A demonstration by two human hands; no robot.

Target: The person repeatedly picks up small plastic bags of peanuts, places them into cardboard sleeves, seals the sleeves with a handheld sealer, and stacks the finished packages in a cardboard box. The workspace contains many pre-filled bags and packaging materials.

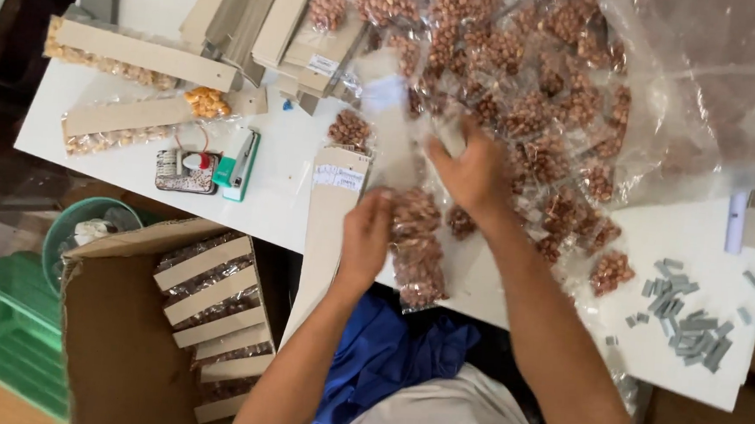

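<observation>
Stapler (239, 167) and staple strips (685, 318) lay on table (283, 189); left hand (365, 237) gripped peanut packets (415, 240), right hand (476, 170) grasped a packet in the pile (525, 81).

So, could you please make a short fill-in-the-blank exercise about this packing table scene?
1. The left hand holds a strip of small clear packets of ____ peanuts.
2. The green stapler lies on the ____ table.
3. The loose grey staple strips lie to the ____ of the right hand.

Missing words: brown; white; right
</observation>
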